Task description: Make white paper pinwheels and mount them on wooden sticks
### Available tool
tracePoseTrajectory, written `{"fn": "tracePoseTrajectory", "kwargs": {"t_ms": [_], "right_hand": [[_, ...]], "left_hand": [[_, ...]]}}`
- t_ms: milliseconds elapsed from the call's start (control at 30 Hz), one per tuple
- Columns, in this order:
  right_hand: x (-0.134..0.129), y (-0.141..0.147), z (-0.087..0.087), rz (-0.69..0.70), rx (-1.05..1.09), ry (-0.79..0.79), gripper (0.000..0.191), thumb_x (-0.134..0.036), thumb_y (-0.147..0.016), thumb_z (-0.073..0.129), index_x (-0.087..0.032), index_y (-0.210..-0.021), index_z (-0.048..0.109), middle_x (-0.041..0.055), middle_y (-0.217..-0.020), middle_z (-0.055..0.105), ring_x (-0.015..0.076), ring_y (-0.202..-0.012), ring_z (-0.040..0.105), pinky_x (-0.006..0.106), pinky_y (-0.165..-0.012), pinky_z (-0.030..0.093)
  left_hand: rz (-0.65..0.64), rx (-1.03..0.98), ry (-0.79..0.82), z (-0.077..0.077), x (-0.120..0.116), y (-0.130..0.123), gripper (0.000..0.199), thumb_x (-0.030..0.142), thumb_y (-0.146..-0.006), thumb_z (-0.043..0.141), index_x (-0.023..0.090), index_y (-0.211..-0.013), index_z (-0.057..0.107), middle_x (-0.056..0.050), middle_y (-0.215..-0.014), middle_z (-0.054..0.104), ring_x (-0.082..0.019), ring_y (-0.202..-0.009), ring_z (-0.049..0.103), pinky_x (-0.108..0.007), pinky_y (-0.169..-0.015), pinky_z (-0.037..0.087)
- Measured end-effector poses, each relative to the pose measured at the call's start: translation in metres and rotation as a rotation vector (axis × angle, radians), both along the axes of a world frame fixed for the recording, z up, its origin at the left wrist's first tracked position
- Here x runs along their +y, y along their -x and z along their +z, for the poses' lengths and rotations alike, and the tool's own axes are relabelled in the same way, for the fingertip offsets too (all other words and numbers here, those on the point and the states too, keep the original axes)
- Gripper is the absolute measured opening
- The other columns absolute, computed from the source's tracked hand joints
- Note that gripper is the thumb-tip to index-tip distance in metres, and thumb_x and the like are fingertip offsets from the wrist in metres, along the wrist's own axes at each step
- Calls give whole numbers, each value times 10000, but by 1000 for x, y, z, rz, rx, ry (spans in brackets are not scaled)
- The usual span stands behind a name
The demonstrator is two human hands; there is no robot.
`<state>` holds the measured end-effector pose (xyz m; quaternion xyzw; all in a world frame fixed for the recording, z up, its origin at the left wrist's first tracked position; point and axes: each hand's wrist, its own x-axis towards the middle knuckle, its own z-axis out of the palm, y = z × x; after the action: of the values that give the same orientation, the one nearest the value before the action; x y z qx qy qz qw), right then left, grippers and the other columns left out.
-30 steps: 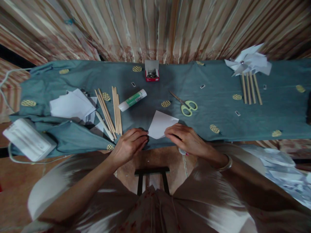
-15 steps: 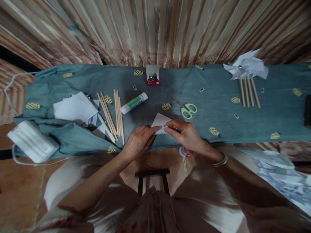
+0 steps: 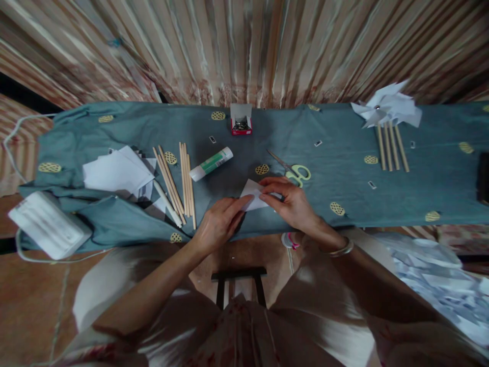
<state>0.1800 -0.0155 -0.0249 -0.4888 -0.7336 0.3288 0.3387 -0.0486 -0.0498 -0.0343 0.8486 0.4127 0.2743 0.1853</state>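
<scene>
A small folded piece of white paper point(image 3: 252, 189) lies near the front edge of the cloth-covered table, between both hands. My left hand point(image 3: 221, 221) presses on its left side, fingers together and pointing right. My right hand point(image 3: 288, 201) grips the paper's right side between thumb and fingers. Just beyond my right hand are the green-handled scissors point(image 3: 300, 172), their handles partly covered by its fingers. A glue stick point(image 3: 211, 164) rests above my left hand.
Wooden sticks point(image 3: 186, 178), a white pen-like tool point(image 3: 167, 204) and stacked paper point(image 3: 116, 171) are at left, beside a white box-shaped device point(image 3: 51, 224). An open red box point(image 3: 241, 125) stands at the back. Paper pinwheels point(image 3: 395, 107) on sticks lie at right.
My right hand has shifted slightly up the paper, its fingers more spread and now overlapping the scissors' handle. The left hand stays almost in place.
</scene>
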Motion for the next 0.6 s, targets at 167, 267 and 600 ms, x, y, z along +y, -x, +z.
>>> {"fn": "tracePoseTrajectory", "kwargs": {"t_ms": [167,267,600], "right_hand": [[10,6,-5,-22,-72,-37,83,-239,-871,668,-222,-828,737,74,-1160,723,269,-1128,636,487,-1003,485],[14,8,-8,-26,-82,-42,84,-234,-868,667,-213,-825,737,81,-1157,724,272,-1132,632,487,-1002,483],[21,12,-9,-34,-131,-35,79,-212,-852,672,-204,-792,723,86,-1133,726,273,-1108,639,483,-995,481]], "left_hand": [[-18,-1,-23,0,3,0,289,190,-996,485,147,-1250,614,-112,-1040,673,-199,-928,631,-340,-814,563],[-9,3,-36,-2,4,0,280,190,-990,497,123,-1229,624,-124,-1046,656,-205,-942,624,-345,-821,570],[19,-4,-19,-6,4,1,271,172,-967,530,152,-1222,620,-177,-1315,561,-198,-987,645,-369,-856,597]]}}
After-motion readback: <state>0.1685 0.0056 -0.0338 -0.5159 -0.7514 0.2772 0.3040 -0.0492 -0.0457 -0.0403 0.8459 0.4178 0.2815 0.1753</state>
